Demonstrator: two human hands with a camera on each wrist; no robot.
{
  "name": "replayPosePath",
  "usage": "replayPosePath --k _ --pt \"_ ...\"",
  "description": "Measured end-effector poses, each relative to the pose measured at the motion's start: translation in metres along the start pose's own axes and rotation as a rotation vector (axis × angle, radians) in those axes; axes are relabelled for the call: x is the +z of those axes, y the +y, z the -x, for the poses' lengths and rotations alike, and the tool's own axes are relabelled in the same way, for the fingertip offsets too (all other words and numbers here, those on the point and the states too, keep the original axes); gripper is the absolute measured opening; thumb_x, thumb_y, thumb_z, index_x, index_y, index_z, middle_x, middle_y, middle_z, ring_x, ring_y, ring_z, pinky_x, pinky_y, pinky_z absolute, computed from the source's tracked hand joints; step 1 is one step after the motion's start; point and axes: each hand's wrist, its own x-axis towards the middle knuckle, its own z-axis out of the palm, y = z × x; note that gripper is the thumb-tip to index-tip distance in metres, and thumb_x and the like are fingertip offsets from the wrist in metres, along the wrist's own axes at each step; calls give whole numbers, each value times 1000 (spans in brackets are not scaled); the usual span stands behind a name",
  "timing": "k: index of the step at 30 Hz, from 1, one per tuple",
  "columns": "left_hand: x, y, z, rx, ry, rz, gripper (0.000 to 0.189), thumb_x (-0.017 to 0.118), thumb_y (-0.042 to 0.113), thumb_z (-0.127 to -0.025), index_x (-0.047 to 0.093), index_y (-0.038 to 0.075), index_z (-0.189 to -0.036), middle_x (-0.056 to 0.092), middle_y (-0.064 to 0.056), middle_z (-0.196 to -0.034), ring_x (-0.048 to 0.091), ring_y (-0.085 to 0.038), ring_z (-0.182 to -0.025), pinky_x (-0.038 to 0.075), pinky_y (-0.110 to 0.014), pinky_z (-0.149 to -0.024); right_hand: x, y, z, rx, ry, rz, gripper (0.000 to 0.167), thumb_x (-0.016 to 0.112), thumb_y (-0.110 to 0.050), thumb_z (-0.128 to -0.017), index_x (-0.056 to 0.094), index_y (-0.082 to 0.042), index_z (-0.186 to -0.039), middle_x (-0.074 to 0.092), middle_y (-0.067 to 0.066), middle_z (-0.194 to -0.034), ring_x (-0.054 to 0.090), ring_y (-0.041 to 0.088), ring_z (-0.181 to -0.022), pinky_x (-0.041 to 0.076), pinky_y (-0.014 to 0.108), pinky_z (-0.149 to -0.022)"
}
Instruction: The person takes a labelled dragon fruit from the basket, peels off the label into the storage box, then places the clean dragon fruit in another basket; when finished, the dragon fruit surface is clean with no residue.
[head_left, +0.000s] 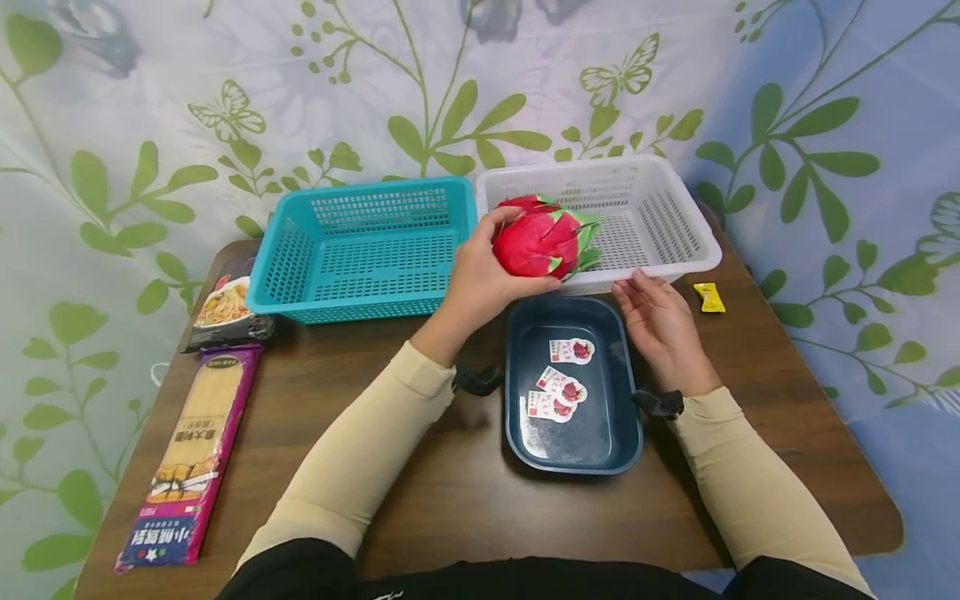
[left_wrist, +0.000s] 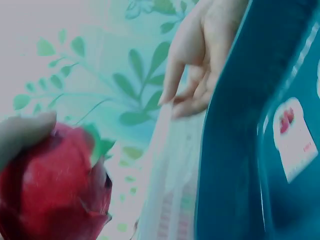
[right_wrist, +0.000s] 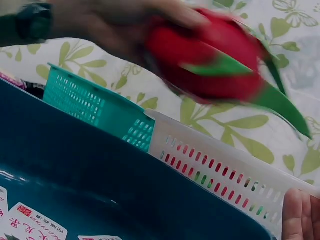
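My left hand (head_left: 480, 271) grips a red dragon fruit (head_left: 536, 243) with green leaf tips above the left part of the white basket (head_left: 693, 250). Behind it, a second dragon fruit (head_left: 522, 202) is partly hidden, and red and green show through the basket's slots in the right wrist view. With its fingertips, my right hand (head_left: 663, 333) pinches the basket's near rim toward the right. Between my forearms stands a dark blue tray (head_left: 573, 450) holding several dragon fruit stickers (head_left: 573, 351). The held dragon fruit (left_wrist: 55, 185) is close up in the left wrist view.
A teal basket (head_left: 360, 313) adjoins the white one on the left. At the table's left lie a spaghetti pack (head_left: 191, 454) and a dark noodle packet (head_left: 225, 308). One small yellow wrapped candy (head_left: 708, 297) lies right of the white basket. A patterned cloth hangs behind the table.
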Motion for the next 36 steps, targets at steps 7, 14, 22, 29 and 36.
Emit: replayPosePath --k 7,14,22,29,36 --pt "68 16 -70 -273 -33 -61 99 98 29 -75 39 21 -154 48 2 -145 43 -10 -127 57 -27 -86 2 0 -2 29 -27 35 33 65 0 -103 55 0 -135 62 17 -129 69 26 -104 51 35 -102" --pt "125 20 -106 -434 20 -119 96 96 29 -77 38 19 -153 51 2 -138 47 -13 -124 56 -29 -89 5 3 -2 41 -9 57 31 64 -1 -103 55 1 -133 62 17 -124 69 25 -102 50 35 -102" --pt "171 9 -118 -413 -39 -440 93 95 40 -76 40 17 -147 51 0 -137 42 -15 -126 43 -30 -99 5 -1 1 16 11 83 32 66 -3 -103 56 2 -133 62 17 -122 69 24 -101 52 33 -100" --pt "183 6 -119 -291 -179 -631 89 96 48 -71 43 11 -132 52 -4 -126 47 -16 -118 42 -30 -97 3 -4 3 10 11 67 36 66 -2 -102 54 3 -136 65 17 -121 70 26 -100 50 35 -101" --pt "190 7 -116 -249 -298 -704 79 91 36 -82 41 8 -136 48 -8 -129 45 -21 -115 43 -30 -96 3 -7 6 0 11 99 26 65 -4 -103 60 3 -128 66 17 -119 70 25 -102 52 34 -101"
